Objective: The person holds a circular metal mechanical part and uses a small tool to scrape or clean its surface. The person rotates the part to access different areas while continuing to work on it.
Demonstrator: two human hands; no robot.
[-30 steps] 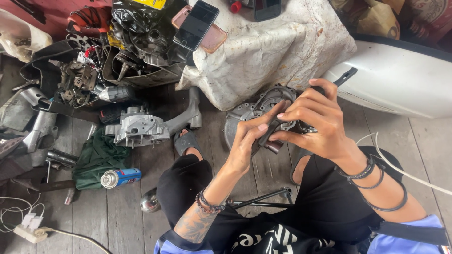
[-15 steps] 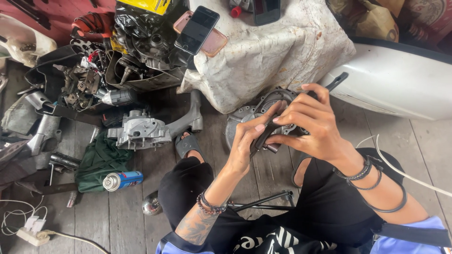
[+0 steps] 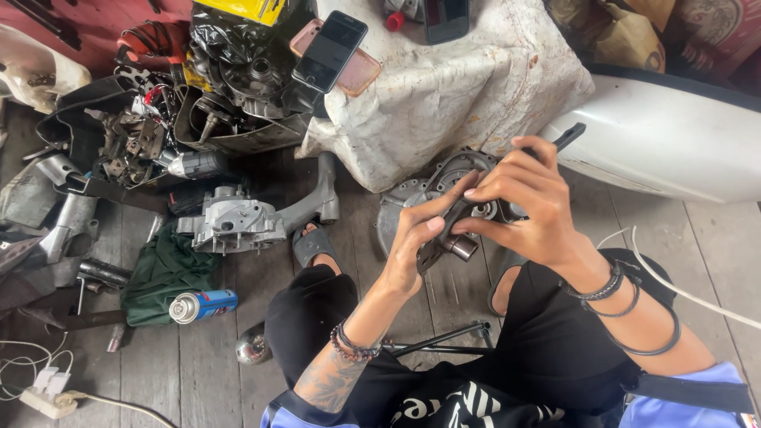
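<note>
The dark metal tool (image 3: pixel 456 238) sits between both hands above the round engine cover (image 3: pixel 432 194) on the plank floor. The left hand (image 3: pixel 412 250) clenches its lower end, the right hand (image 3: pixel 527 202) grasps the upper handle, now tilted slightly lower than a second ago, suggesting ongoing adjustment.

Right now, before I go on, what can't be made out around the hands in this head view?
- Small dark metal part with a silver cylindrical end: mostly hidden by the left hand and right hand.
- Round grey metal engine cover on the floor: its right side is behind both hands.
- Thin black metal rod: one end goes under the black trousers.
- Black-screened phone: cut off by the top edge.
</note>
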